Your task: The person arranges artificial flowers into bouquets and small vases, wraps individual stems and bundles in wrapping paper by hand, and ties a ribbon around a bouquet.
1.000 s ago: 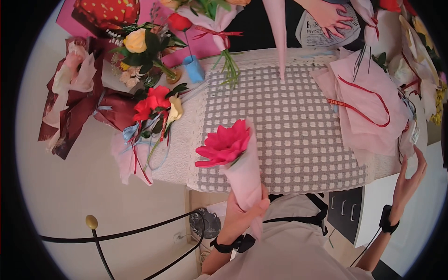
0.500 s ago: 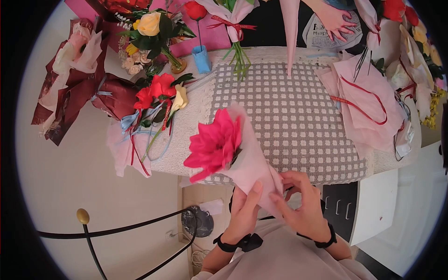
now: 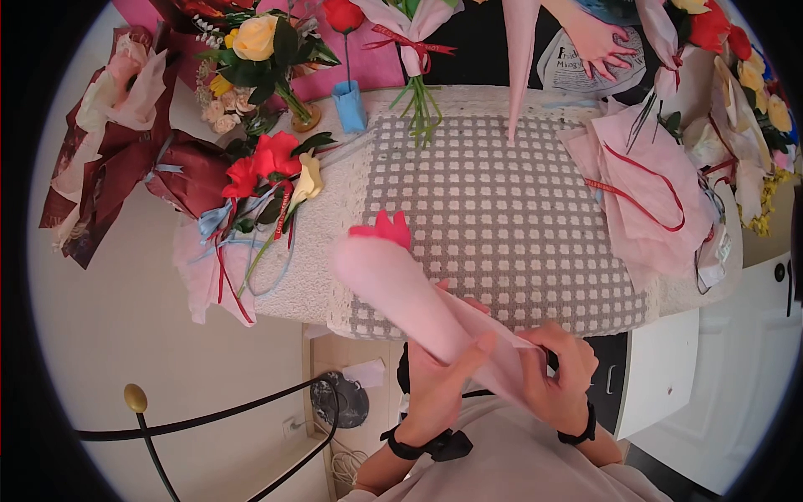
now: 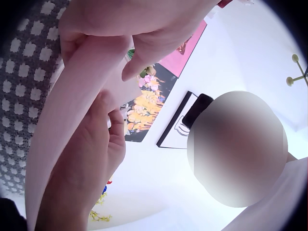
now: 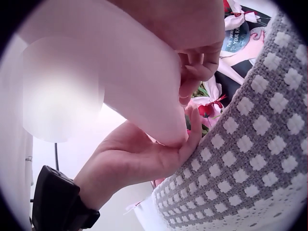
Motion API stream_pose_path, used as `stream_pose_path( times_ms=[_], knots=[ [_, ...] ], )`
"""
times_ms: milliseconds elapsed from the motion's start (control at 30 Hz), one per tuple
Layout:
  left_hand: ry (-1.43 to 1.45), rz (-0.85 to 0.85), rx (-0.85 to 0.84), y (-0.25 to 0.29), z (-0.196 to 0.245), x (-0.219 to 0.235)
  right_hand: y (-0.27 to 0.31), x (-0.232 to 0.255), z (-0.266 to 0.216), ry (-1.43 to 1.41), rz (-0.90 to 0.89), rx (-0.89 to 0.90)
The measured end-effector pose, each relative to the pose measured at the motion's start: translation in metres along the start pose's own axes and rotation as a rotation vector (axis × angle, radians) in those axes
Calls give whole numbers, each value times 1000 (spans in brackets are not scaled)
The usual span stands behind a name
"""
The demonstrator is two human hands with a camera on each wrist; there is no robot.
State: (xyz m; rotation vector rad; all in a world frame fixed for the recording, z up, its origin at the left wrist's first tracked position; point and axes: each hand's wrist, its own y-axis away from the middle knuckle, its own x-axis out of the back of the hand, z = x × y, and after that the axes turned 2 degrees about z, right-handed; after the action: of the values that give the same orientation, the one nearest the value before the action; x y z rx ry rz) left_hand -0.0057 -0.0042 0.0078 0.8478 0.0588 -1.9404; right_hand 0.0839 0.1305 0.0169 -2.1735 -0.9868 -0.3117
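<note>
A flower with bright pink petals (image 3: 386, 230) peeks out past a cone of pale pink wrapping paper (image 3: 389, 289), which hides most of the bloom. Low around the cone, my left hand (image 3: 443, 381) grips the paper, thumb across the front and fingertips behind. My right hand (image 3: 559, 376) pinches the loose edge of the same sheet on the right side. In the right wrist view, the paper (image 5: 144, 72) runs between both hands, with the left hand (image 5: 139, 156) cupped beneath it. The flower's stem is hidden inside the wrap.
The cone is held over the near edge of a grey-and-white checked cloth (image 3: 519, 217). Red and cream flowers with ribbons (image 3: 276, 159) lie left; pink paper sheets (image 3: 644, 192) with a red ribbon lie right. A small blue holder (image 3: 350, 109) with a red rose stands behind.
My right hand came from the table's right side to the paper's edge. The cone has turned so its paper back faces up and the pink bloom, earlier in full view, is mostly covered.
</note>
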Motion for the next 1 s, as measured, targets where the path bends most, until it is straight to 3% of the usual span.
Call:
stream_pose_path(
  times_ms=[67, 133, 267, 333, 400, 467, 500, 567, 800, 867, 1000],
  knots=[
    [36, 22, 14, -2, 0, -1, 2, -3, 1, 25, -15, 62],
    [39, 121, 91, -5, 2, -3, 10, -18, 7, -155, 301, -69],
    [-24, 172, 56, -10, 8, -10, 5, -8, 23, -365, 356, -283],
    [41, 154, 7, -14, 9, -8, -1, 5, 27, -180, 211, -309],
    [28, 141, -3, -17, 10, -7, -7, 10, 27, -139, 189, -345],
    [21, 125, -1, -19, 9, -8, -9, 14, 34, 195, 164, -80],
    [35, 141, 11, -20, 10, -8, -12, 15, 30, 198, 166, -84],
    [44, 159, 25, -21, 10, -8, -18, 14, 15, 538, 45, 131],
    [117, 99, 17, -26, 6, 4, -15, 6, 10, 410, -93, 91],
    [128, 86, 23, -27, 5, 4, -18, 10, 15, 179, -230, 93],
    [159, 95, 38, -26, 2, 6, -18, -3, 12, -45, -281, 36]
  ],
)
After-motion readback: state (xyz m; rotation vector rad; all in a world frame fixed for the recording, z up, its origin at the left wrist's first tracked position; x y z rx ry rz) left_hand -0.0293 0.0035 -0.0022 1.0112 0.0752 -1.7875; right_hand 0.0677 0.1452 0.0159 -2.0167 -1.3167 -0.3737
